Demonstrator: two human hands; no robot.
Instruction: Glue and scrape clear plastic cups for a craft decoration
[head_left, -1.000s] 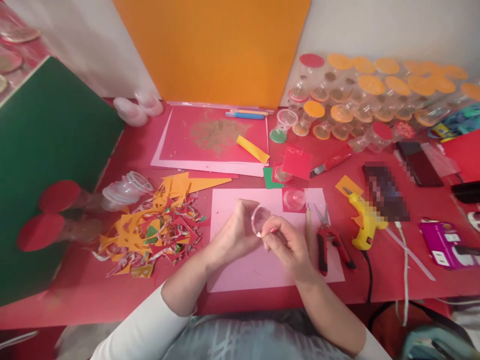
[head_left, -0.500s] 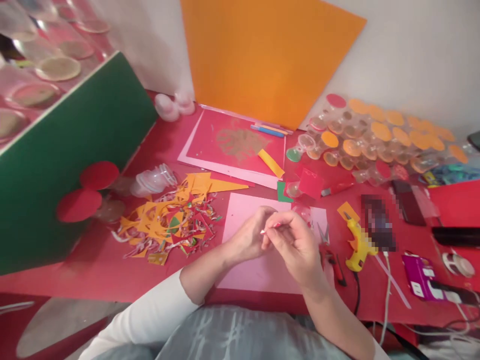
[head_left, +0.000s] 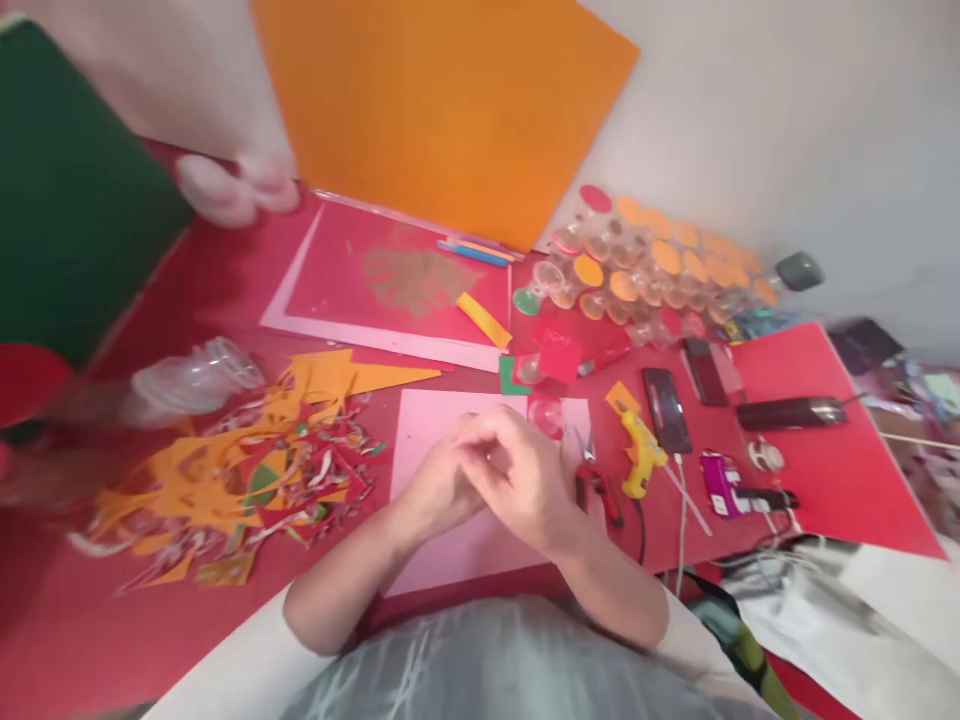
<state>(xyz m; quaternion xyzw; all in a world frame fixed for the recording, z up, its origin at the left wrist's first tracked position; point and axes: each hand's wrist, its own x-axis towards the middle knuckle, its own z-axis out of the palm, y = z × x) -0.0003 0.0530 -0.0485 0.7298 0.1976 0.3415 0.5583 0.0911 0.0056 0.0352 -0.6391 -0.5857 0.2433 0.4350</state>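
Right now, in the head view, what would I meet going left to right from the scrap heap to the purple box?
Scrap heap, left hand, right hand, red-handled tool, yellow glue gun, purple box.

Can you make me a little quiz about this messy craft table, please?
1. True or false: the two hands are far apart.
2. Which lies to the left of the hands: A) yellow glue gun, B) orange paper scraps, C) purple box?
3. Fill in the colour: the paper sheet under the hands is pale ____.

Key: 1. False: the left hand and right hand are close together. 2. B. 3. Pink.
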